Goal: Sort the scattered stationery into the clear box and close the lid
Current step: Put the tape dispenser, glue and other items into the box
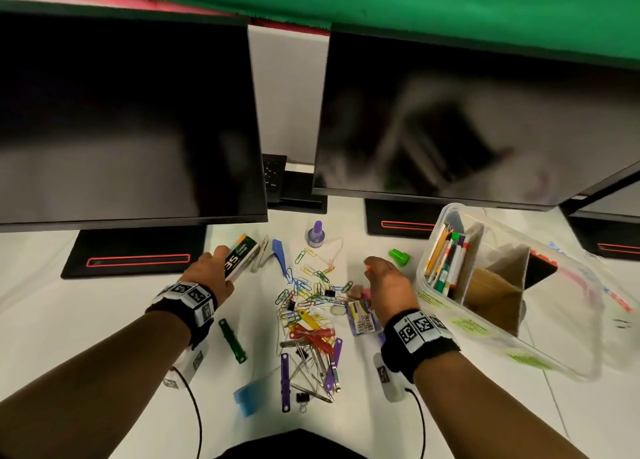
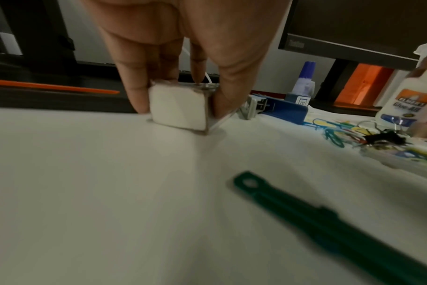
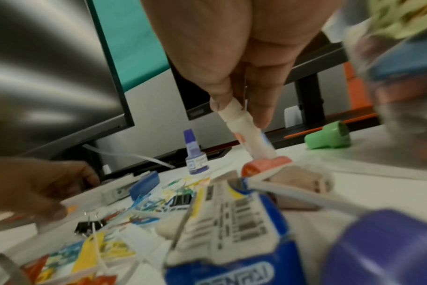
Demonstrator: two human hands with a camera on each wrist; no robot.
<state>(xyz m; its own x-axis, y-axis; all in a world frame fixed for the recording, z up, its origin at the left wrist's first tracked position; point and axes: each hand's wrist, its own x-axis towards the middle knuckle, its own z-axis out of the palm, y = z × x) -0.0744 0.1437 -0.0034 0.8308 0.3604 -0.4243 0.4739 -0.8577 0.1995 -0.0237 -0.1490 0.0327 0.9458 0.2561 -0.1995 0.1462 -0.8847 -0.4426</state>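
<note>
My left hand (image 1: 225, 261) grips a small staple box (image 1: 240, 259) by its long sides. In the left wrist view the fingers (image 2: 139, 96) clamp the box's white end (image 2: 178, 108), one corner touching the table. My right hand (image 1: 372, 271) pinches the top of a white glue bottle (image 2: 407, 100) over the clip pile; the right wrist view shows thumb and finger on the bottle (image 3: 249, 131). The clear box (image 1: 429, 285) stands at the right, pens (image 1: 446, 261) in its left compartment, cardboard dividers (image 1: 498, 285) beside them.
Coloured paper clips (image 1: 311, 285), binder clips and file fasteners (image 1: 232, 340) litter the table's middle. A blue stapler (image 1: 278, 250), a purple ink bottle (image 1: 316, 235) and a green cap-like piece (image 1: 399, 257) lie farther back. Two dark monitors (image 1: 131, 119) overhang the rear.
</note>
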